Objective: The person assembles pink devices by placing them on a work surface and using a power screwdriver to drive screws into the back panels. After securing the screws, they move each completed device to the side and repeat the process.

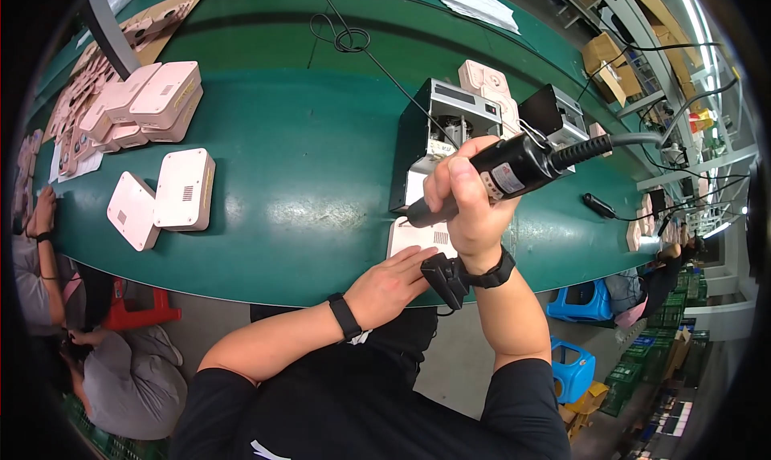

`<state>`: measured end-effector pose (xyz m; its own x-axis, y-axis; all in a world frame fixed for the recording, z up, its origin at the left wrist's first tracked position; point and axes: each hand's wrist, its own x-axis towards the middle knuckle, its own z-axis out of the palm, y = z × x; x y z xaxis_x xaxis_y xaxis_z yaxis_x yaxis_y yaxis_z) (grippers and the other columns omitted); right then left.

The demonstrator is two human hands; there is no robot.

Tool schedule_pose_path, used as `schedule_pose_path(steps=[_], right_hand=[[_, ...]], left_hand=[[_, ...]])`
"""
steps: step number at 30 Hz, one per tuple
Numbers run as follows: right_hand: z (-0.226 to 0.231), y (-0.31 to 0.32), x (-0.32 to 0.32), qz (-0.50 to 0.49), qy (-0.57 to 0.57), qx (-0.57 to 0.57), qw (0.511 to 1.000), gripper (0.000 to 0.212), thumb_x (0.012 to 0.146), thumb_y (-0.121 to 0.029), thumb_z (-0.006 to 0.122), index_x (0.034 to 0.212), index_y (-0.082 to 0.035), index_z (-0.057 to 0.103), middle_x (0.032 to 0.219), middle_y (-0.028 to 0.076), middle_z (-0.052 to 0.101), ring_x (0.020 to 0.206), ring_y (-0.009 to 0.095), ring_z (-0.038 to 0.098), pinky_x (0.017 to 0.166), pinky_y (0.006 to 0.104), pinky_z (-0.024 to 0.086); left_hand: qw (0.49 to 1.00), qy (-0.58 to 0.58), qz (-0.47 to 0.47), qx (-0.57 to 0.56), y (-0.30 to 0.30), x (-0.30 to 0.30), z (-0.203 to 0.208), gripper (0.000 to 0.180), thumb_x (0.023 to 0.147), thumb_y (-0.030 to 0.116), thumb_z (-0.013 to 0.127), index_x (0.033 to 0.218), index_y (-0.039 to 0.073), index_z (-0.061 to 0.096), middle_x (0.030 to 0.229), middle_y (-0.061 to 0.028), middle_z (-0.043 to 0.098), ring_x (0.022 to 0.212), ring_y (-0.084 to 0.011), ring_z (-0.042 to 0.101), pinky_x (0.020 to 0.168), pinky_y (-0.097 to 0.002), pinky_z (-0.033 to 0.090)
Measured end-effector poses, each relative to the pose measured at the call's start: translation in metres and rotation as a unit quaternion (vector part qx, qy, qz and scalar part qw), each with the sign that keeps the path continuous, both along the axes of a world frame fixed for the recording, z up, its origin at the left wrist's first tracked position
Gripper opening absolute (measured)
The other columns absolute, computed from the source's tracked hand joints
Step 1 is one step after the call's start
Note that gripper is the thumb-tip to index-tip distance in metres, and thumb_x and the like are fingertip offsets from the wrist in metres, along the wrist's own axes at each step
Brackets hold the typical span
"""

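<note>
Driver point(514, 167), black, corded, cylindrical: gripped in right hand point(475, 213), right of centre; best held square to the work, pressure steady. Housing point(412, 238), pale pink, plastic-looking, smooth, round-cornered, vent-slotted: on green bench point(297, 247), just below frame centre; left hand point(389, 285) outstretched upon it, firm bracing advisable.

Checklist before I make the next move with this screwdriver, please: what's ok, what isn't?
1. Tool grip: ok. The right hand is closed around the black screwdriver.
2. Housing steadied: ok. The left hand lies with its fingers on the pink housing.
3. Bit position: ok. The bit is at the housing's upper-left corner.
4. Bit seated in a screw: cannot tell; too small to see.
5. Left fingers clear of the bit: ok, they lie apart.
6. Cord clear of the left hand: ok, it leads off right.
</note>
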<state>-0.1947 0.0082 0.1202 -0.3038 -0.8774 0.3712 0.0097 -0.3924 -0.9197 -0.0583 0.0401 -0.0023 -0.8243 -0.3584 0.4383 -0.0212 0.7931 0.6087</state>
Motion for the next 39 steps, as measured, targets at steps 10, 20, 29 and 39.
schedule_pose_path(steps=[10,20,29,39], right_hand=[[0.006,0.006,0.004,-0.009,-0.016,-0.006,1.0,0.019,0.091,-0.01,0.059,0.099,-0.001,0.046,0.064,0.008,0.053,0.05,0.016,0.051,0.05,0.0308,0.046],[-0.023,-0.005,0.002,-0.017,0.099,0.004,0.995,0.018,0.087,-0.005,0.063,0.097,-0.001,0.049,0.065,0.006,0.054,0.049,0.014,0.052,0.047,0.0287,0.045],[-0.005,0.006,-0.002,-0.028,0.05,-0.012,0.998,0.013,0.089,-0.007,0.059,0.096,0.0,0.05,0.065,0.007,0.053,0.049,0.015,0.051,0.047,0.0296,0.045],[0.03,0.02,-0.043,-0.117,-0.002,-0.085,0.989,0.015,0.094,-0.014,0.057,0.095,-0.001,0.05,0.064,0.008,0.051,0.049,0.017,0.049,0.048,0.0323,0.045]], left_hand=[[1.0,0.011,0.009,-0.005,0.001,-0.002,-0.002,0.031,0.085,0.011,0.057,0.114,0.005,0.068,0.135,-0.0125,0.056,0.129,-0.0282,0.051,0.112,-0.0402,0.04],[1.0,-0.017,0.01,-0.022,-0.003,0.0,0.0,0.034,0.085,0.01,0.057,0.117,0.005,0.067,0.134,-0.0106,0.056,0.129,-0.0288,0.05,0.112,-0.0399,0.04],[0.998,0.016,0.005,0.052,-0.007,0.002,0.006,0.053,0.074,0.013,0.075,0.125,0.007,0.062,0.137,-0.0139,0.051,0.129,-0.0323,0.048,0.112,-0.043,0.039],[0.992,-0.081,0.035,0.09,-0.048,0.027,0.013,0.085,0.061,0.028,0.09,0.138,0.018,0.055,0.143,-0.0203,0.041,0.134,-0.0408,0.041,0.11,-0.0496,0.038]])
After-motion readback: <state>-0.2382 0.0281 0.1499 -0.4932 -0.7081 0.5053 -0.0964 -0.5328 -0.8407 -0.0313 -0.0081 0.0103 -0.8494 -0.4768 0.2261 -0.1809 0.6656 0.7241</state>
